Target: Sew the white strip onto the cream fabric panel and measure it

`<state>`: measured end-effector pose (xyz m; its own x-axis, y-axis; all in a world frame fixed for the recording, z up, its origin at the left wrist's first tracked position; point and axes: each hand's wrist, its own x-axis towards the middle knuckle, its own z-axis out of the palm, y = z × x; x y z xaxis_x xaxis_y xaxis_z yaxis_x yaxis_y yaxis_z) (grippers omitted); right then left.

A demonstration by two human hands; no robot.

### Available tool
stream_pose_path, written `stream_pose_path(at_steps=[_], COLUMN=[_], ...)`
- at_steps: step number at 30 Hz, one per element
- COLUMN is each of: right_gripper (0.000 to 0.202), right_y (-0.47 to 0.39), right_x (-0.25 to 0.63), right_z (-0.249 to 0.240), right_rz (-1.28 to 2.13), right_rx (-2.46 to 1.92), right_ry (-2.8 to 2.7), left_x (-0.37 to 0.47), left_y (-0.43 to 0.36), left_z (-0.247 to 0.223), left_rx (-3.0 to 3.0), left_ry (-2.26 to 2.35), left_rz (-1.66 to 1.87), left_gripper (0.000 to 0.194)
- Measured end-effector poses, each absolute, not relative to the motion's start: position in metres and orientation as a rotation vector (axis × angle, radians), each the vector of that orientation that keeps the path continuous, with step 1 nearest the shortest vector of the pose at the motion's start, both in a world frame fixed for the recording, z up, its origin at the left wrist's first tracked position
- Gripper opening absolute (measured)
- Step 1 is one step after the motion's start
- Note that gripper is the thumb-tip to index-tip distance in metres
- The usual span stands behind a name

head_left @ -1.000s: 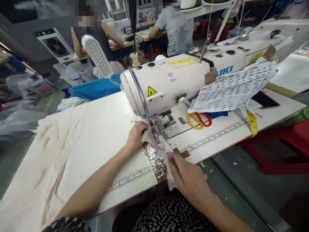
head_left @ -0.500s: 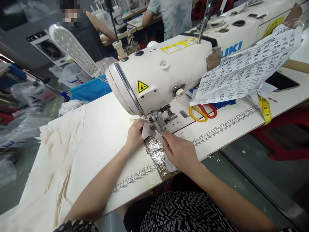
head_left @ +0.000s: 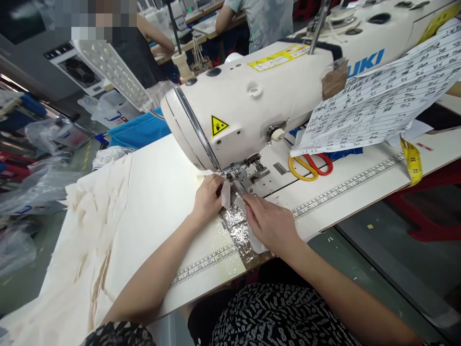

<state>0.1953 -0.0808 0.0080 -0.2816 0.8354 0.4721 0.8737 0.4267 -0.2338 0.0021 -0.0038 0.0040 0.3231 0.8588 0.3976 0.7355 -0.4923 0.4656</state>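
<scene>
A small white fabric piece (head_left: pixel 226 194) lies folded up in front of the presser foot (head_left: pixel 239 179) of the white sewing machine (head_left: pixel 259 96). My left hand (head_left: pixel 208 198) pinches its left edge. My right hand (head_left: pixel 269 222) presses its right part down onto the table beside the needle plate. A strip of shiny taped foil (head_left: pixel 239 229) runs on the table between my hands.
Red and yellow scissors (head_left: pixel 310 166) lie under a printed paper sheet (head_left: pixel 382 103) taped to the machine. A yellow tape measure (head_left: pixel 412 161) hangs off the table edge. Cream fabric (head_left: pixel 93 226) is piled at the left. A lamp (head_left: pixel 115 72) stands behind. Two other people work at the back.
My right hand moved up from the table's front edge to the presser foot. The white piece is now folded upright between my hands. The camera drew closer.
</scene>
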Motion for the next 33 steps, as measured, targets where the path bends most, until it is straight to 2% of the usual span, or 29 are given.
stream_pose_path(at_steps=[6, 13, 20, 26, 30, 33], right_gripper=[0.034, 0.035, 0.034, 0.032, 0.032, 0.029], right_y=[-0.08, -0.081, -0.081, -0.082, -0.097, -0.123], right_x=[0.195, 0.196, 0.194, 0.193, 0.199, 0.213], right_z=[0.008, 0.006, 0.006, 0.009, 0.02, 0.031], right_rz=[-0.118, -0.101, -0.093, -0.157, 0.031, 0.413], right_rx=[-1.427, -1.439, -1.491, -1.511, -1.545, -1.464], right_ry=[-2.194, -2.159, -2.192, -2.211, -2.149, -2.044], left_x=[0.005, 0.002, 0.0, 0.001, 0.002, 0.003], left_y=[-0.003, -0.001, 0.0, -0.006, -0.014, -0.021], left_z=[0.008, 0.003, -0.001, 0.006, 0.015, 0.021], left_rx=[2.34, 2.278, 2.595, 2.865, 2.853, 2.864], left_ry=[1.488, 1.388, 1.295, 1.253, 1.213, 1.229], left_rz=[0.911, 1.077, 1.187, 0.992, 0.816, 0.649], left_gripper=[0.003, 0.009, 0.009, 0.015, 0.021, 0.026])
